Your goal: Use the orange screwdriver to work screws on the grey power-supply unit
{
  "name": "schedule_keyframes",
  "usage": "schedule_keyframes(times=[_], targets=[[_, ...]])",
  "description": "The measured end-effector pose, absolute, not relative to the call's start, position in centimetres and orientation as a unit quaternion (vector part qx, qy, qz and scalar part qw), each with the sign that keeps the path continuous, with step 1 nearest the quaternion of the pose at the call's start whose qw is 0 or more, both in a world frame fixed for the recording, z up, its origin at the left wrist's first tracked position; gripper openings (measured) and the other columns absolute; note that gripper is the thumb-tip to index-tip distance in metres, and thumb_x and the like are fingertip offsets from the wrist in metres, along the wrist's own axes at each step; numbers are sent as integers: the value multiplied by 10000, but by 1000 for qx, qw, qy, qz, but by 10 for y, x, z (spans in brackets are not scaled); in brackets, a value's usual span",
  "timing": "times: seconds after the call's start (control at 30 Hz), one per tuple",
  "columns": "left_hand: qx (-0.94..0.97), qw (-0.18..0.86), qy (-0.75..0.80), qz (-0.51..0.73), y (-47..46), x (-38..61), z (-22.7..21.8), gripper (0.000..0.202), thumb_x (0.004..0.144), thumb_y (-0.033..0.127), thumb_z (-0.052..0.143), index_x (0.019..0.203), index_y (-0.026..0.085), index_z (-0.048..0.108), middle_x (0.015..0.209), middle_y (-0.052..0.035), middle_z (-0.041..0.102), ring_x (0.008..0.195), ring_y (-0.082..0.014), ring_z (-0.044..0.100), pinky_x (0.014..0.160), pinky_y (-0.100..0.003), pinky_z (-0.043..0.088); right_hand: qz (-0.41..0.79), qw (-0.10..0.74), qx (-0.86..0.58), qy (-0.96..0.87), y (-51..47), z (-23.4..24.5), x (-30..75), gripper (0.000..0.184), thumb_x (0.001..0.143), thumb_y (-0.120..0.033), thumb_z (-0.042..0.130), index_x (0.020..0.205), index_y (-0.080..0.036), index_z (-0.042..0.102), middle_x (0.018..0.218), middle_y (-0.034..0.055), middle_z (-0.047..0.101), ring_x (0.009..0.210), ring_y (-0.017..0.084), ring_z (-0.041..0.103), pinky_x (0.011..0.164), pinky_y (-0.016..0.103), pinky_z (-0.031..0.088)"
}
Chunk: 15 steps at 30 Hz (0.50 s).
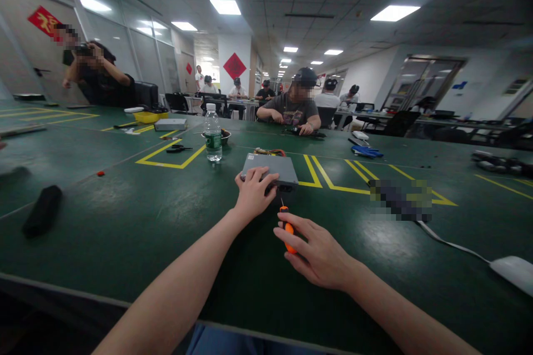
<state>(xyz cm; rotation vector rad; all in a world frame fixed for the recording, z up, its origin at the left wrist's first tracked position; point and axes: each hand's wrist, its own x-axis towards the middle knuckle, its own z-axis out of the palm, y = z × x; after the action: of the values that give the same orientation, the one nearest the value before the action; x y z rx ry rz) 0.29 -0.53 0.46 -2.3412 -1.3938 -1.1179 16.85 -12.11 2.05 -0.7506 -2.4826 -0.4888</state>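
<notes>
A flat grey metal box (272, 167) lies on the green table (137, 216) in front of me, with coloured wires (270, 151) behind it. My left hand (253, 193) rests on the box's near left corner, fingers curled over its edge. My right hand (314, 252) is closed round an orange-handled screwdriver (287, 227), whose thin shaft points toward the box's near edge.
A water bottle (213, 136) stands left of the box, with a small bowl (225, 136) and scissors (178, 148) nearby. A black case (43, 209) lies at the left, a white device with cable (513, 270) at the right. Yellow tape lines mark the table. Other people sit at the far side.
</notes>
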Motion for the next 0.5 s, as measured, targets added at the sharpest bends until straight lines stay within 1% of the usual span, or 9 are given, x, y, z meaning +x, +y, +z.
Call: schedule_keyframes(times=[0.07, 0.13, 0.23, 0.3, 0.37, 0.43, 0.5], targets=[[-791, 97, -472, -378, -6, 3, 5, 281, 814, 316, 515, 1090, 342, 559, 1255, -28, 506, 1157, -252, 392, 894, -483, 255, -205, 261, -263, -906, -119, 18, 169, 264, 889, -263, 440, 1129, -168, 499, 1176, 191, 533, 960, 223, 588, 732, 342, 508], [-791, 95, -472, -377, -6, 2, 5, 284, 814, 312, 514, 1092, 343, 559, 1256, -28, 504, 1159, -254, 389, 891, -481, 257, -201, 291, -256, -900, -116, 13, 169, 235, 880, -272, 483, 1086, -162, 503, 1138, 180, 563, 901, 200, 606, 707, 317, 507], [-791, 94, -471, -378, -5, 2, 5, 283, 817, 309, 510, 1093, 342, 561, 1255, -29, 504, 1157, -254, 389, 894, -480, 256, -161, 325, -260, -895, -114, 7, 170, 283, 865, -343, 523, 1072, -156, 472, 1111, 164, 589, 898, 194, 613, 704, 306, 515], [-791, 95, -470, -380, -5, 3, 5, 282, 817, 309, 510, 1092, 341, 560, 1251, -29, 507, 1154, -252, 392, 896, -480, 254, -124, 318, -266, -901, -115, 8, 169, 336, 866, -388, 506, 1093, -147, 451, 1134, 170, 577, 973, 210, 596, 748, 322, 518], [-791, 96, -469, -381, -5, 3, 5, 284, 814, 311, 513, 1093, 340, 559, 1246, -30, 512, 1153, -251, 394, 898, -478, 252, -105, 288, -271, -913, -119, 12, 168, 354, 892, -364, 445, 1156, -129, 434, 1178, 184, 544, 1057, 223, 558, 799, 339, 508], [-790, 97, -470, -381, -6, 3, 5, 284, 813, 311, 516, 1092, 343, 558, 1244, -28, 514, 1155, -249, 393, 901, -478, 249, -130, 267, -266, -917, -122, 15, 165, 325, 911, -298, 394, 1188, -135, 444, 1181, 184, 539, 1035, 223, 568, 780, 338, 511], [-790, 98, -471, -379, -6, 3, 5, 283, 815, 309, 514, 1092, 344, 558, 1249, -25, 510, 1158, -247, 392, 902, -479, 245, -165, 275, -254, -912, -122, 16, 163, 292, 914, -284, 400, 1155, -141, 481, 1136, 179, 566, 945, 210, 604, 724, 320, 518]])
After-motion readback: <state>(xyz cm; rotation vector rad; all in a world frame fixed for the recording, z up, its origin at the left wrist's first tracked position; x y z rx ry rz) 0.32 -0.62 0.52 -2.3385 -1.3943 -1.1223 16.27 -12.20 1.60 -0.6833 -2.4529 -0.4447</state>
